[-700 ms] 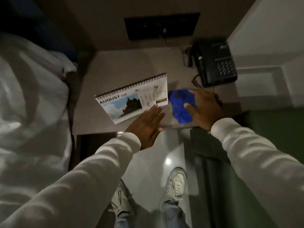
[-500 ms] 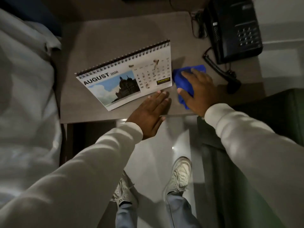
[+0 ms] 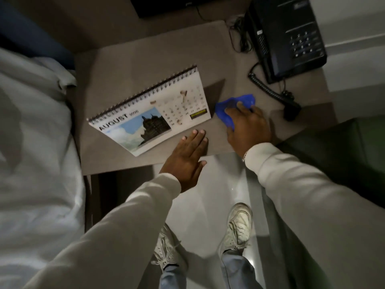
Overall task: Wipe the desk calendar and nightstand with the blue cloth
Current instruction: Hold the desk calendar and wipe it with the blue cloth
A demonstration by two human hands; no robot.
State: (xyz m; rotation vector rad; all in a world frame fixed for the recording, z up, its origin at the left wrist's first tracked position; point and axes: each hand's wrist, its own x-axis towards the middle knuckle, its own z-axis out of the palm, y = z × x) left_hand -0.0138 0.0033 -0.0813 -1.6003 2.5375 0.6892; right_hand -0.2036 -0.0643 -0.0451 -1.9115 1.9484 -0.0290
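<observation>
Matt nightstand (image 3: 129,59), paper calendar (image 3: 150,113), soft blue cloth (image 3: 226,115)

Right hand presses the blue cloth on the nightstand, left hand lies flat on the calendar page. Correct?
Not quite. In the head view the left hand lies flat on the grey-brown nightstand top, just short of the white spiral-bound desk calendar. The right hand does press the crumpled blue cloth.
</observation>
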